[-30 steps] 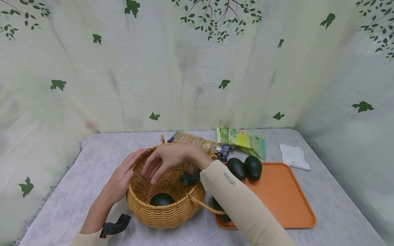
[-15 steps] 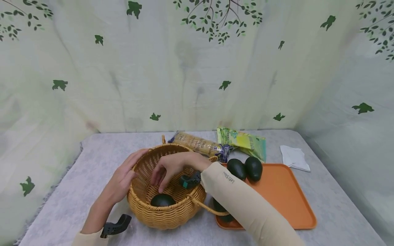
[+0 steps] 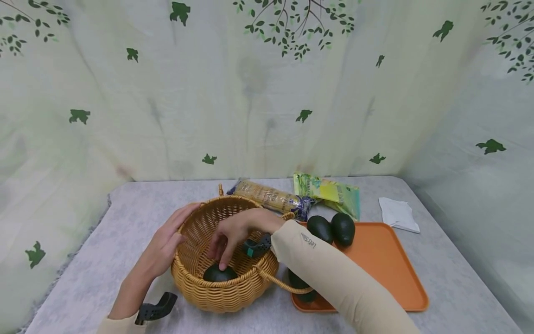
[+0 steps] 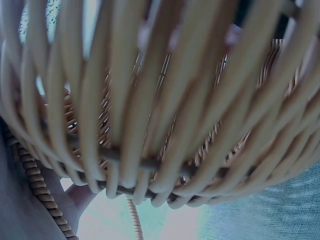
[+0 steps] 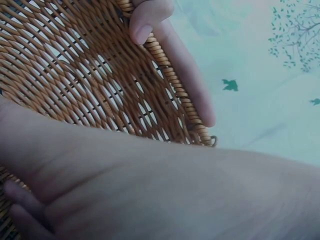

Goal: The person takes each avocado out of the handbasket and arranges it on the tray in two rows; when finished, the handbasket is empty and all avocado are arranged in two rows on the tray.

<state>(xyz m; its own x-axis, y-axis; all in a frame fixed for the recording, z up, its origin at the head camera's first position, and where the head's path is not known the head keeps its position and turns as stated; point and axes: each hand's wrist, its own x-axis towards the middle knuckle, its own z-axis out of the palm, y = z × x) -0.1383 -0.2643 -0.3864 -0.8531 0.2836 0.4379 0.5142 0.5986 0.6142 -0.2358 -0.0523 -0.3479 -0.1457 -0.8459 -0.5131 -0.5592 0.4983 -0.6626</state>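
A round wicker basket (image 3: 225, 292) stands at the middle front of the table. My left hand (image 3: 167, 241) grips its left rim, and in the right wrist view its thumb (image 5: 142, 32) lies over the rim with a finger along the outside. Inside, near the front wall, sits a dark green avocado (image 3: 219, 273). My right hand (image 3: 238, 232) reaches down into the basket, its thumb tip on top of the avocado and its fingers loosely bent behind it. Woven strands of the basket (image 4: 165, 100) fill the left wrist view.
An orange tray (image 3: 388, 264) lies to the right, bearing several avocados (image 3: 343, 229), some partly covered by the right sleeve. Behind the basket are a clear-and-blue pasta packet (image 3: 271, 195) and green-yellow packets (image 3: 327, 190). A white packet (image 3: 399, 213) lies far right.
My right hand has lowered into the basket and towards the front, bringing its thumb onto the avocado. My left hand and the basket have stayed in place.
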